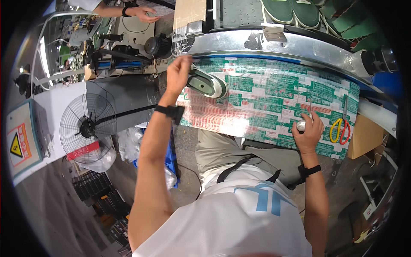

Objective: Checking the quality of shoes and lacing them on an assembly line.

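A green shoe with a white sole edge (209,84) lies on the left part of the tape-covered table (257,109), its opening facing up. My left hand (180,73) is over the shoe's far left end with its fingers drawn together. Whatever they may pinch is too small or blurred to make out. Near the table's front right, my right hand (310,132) curls round a small pale, shiny, rounded thing (301,126), and a thin dark line runs away from its fingertips. Scissors with one yellow and one red handle loop (340,129) lie just right of that hand.
Past the table runs a metal conveyor rail (239,41), with green shoes (291,12) beyond it. A caged fan (87,127) stands at left. A cardboard box (367,136) sits at right. Another person's hand (144,14) reaches in at top left, near a dark motor (157,46).
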A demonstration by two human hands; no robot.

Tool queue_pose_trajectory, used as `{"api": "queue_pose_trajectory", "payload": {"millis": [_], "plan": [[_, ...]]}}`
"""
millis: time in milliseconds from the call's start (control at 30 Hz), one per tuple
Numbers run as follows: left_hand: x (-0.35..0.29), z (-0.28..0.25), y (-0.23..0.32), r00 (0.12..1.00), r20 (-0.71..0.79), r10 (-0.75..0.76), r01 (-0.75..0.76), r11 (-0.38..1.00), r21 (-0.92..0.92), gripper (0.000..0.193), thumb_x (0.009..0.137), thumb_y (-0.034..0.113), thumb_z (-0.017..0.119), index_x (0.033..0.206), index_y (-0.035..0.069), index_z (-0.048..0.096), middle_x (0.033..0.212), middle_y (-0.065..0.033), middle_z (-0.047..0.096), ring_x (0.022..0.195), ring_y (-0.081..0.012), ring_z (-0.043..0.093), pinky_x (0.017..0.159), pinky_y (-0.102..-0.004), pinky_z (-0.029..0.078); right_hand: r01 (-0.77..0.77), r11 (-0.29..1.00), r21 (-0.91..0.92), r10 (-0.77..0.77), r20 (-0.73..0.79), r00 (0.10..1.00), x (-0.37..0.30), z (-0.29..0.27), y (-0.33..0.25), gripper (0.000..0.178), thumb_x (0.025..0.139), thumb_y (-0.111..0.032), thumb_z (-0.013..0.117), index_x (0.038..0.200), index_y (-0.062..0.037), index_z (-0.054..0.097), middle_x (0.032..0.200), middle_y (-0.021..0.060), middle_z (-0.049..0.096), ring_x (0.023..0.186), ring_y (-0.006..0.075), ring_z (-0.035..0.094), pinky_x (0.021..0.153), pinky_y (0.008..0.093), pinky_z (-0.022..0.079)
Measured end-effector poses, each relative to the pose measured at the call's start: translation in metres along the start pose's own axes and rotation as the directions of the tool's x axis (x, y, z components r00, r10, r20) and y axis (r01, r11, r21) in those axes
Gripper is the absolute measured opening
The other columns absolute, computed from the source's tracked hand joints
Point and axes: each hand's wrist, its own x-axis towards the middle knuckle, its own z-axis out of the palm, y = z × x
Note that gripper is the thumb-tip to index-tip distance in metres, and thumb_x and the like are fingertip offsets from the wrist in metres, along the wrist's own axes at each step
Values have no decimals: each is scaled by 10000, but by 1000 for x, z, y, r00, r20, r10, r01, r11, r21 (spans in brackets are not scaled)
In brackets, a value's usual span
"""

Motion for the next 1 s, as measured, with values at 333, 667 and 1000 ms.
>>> {"api": "queue_pose_trajectory", "payload": {"millis": [333, 667, 1000], "plan": [[-23, -9, 25, 699, 642, 314, -710, 207, 673, 862, 716, 86, 923, 1512, 163, 601, 1527, -178, 600, 1423, -442, 547, 1206, -497, 467, 5, 1000, -10, -6, -107, 994, -4, 4, -4, 444, 829, -266, 869, 1216, -104, 722, 1356, 177, 637, 1256, 408, 601, 1099, 540, 468], [-59, -64, 50, 910, 346, 229, -411, 607, 680, 853, 618, 182, 1029, 1392, 89, 685, 1305, -145, 750, 1230, -396, 683, 1043, -472, 575, 0, 1000, 27, 3, -114, 993, -6, 1, -4, 464, 827, -254, 861, 1229, -106, 683, 1295, 170, 620, 1246, 412, 589, 1081, 532, 463], [144, -85, 140, 836, 268, 478, -443, 301, 845, 835, 616, 194, 1016, 1373, 115, 673, 1292, -165, 736, 1202, -422, 654, 1006, -500, 548, -52, 999, 2, 52, -72, 996, 0, -3, -3, 464, 803, -290, 873, 1194, -97, 713, 1324, 178, 625, 1240, 412, 598, 1090, 550, 470]]}}
